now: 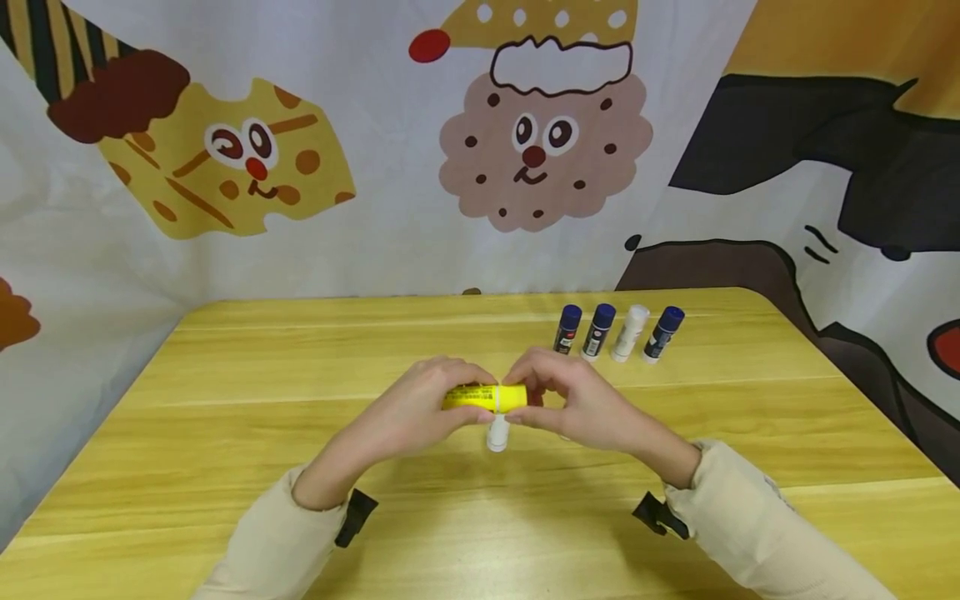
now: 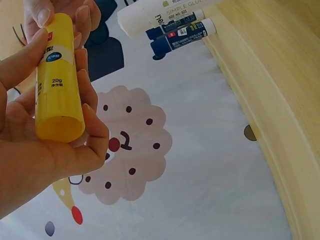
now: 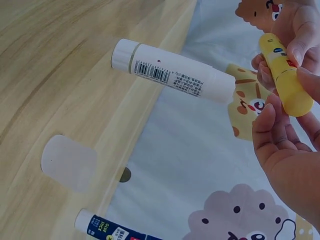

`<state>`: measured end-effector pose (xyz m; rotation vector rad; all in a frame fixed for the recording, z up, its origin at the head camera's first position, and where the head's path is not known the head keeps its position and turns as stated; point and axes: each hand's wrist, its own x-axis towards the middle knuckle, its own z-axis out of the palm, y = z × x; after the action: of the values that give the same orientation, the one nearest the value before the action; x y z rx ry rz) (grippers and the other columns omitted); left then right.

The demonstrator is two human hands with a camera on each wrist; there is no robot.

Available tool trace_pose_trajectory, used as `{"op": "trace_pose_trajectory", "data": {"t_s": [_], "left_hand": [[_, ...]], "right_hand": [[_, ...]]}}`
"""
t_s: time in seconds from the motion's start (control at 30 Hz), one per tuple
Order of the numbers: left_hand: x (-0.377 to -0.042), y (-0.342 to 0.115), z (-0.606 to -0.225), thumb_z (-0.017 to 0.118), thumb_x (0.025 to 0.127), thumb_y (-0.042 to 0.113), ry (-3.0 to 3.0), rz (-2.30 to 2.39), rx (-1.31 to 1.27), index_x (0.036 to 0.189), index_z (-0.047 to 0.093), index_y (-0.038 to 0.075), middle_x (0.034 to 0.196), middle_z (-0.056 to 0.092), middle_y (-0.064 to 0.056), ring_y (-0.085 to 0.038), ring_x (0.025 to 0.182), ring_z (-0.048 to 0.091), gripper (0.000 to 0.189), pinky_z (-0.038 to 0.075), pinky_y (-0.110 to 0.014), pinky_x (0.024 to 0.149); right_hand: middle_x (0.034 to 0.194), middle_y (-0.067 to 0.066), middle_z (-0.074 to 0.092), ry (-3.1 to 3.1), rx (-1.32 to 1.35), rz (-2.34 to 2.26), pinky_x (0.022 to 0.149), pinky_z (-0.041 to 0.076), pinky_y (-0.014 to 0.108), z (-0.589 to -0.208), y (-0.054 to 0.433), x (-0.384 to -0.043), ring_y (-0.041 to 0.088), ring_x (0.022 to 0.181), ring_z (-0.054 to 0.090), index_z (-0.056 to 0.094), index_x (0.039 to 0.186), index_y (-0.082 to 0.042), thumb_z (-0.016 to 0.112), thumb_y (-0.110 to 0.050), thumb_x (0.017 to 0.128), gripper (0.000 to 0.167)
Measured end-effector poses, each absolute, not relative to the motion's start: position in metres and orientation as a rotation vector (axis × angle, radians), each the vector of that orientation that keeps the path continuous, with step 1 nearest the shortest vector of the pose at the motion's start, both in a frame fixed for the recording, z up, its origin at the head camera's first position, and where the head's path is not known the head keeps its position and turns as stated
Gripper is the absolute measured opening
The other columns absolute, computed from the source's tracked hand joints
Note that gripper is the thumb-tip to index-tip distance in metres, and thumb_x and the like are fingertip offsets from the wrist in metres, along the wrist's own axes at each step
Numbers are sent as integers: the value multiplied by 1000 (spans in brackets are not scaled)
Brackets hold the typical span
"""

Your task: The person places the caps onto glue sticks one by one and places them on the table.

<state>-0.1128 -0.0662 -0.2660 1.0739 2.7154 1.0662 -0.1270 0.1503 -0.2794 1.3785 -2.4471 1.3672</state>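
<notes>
A yellow glue stick (image 1: 471,398) is held level above the table, between both hands. My left hand (image 1: 416,412) grips its printed body, and my right hand (image 1: 581,404) pinches the yellow cap end with thumb and fingers. A thin pale band shows between body and cap in the head view. Just beyond the hands a white glue stick (image 1: 497,435) stands upright on the table, its upper part hidden by the yellow one. The right wrist view shows its barcode label and, beside it, a whitish cap-like piece (image 3: 69,162), mostly hidden in the head view.
Farther back on the right, a row of upright glue sticks holds two with blue caps (image 1: 597,332), a white one (image 1: 630,333) and another blue-capped one (image 1: 664,333). The wooden table (image 1: 262,358) ends at a cartoon-printed cloth (image 1: 390,250).
</notes>
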Motion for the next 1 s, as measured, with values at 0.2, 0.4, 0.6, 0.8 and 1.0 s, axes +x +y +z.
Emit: {"op": "trace_pose_trajectory", "data": {"t_s": [0.2,0.4,0.6,0.8,1.0], "left_hand": [[-113,-67,-266,69,82,15,2702,1122,1067,104,65,5,94,63,0,-10,79,53,24,45,-25,71],[-112,-65,-264,69,82,13,2675,1192,1013,104,65,7,95,63,1,-10,77,54,24,47,-24,69],[-112,-65,-263,67,83,14,2680,1203,991,108,64,7,99,63,0,-12,80,54,26,46,-27,72],[-113,-68,-265,67,83,13,2700,1216,930,110,63,8,101,62,1,-11,85,54,27,45,-31,77],[-117,-73,-268,67,84,17,2738,1217,910,112,62,9,102,61,2,-13,84,52,30,43,-31,70]], "right_hand": [[87,1,56,-2424,1392,1332,56,45,24,-280,152,-128,13,66,49,58,101,-6,68,2,80,24],[89,1,57,-2414,1384,1320,56,45,24,-278,154,-128,13,67,49,59,100,-6,68,1,80,23],[89,1,57,-2416,1354,1274,55,44,24,-273,157,-129,12,67,49,59,99,-7,69,1,79,24],[90,1,57,-2421,1328,1269,57,45,24,-268,162,-128,13,68,48,58,97,-6,68,4,78,24],[89,1,56,-2414,1295,1292,59,45,25,-262,168,-128,14,68,48,58,97,-5,68,6,77,24]]}}
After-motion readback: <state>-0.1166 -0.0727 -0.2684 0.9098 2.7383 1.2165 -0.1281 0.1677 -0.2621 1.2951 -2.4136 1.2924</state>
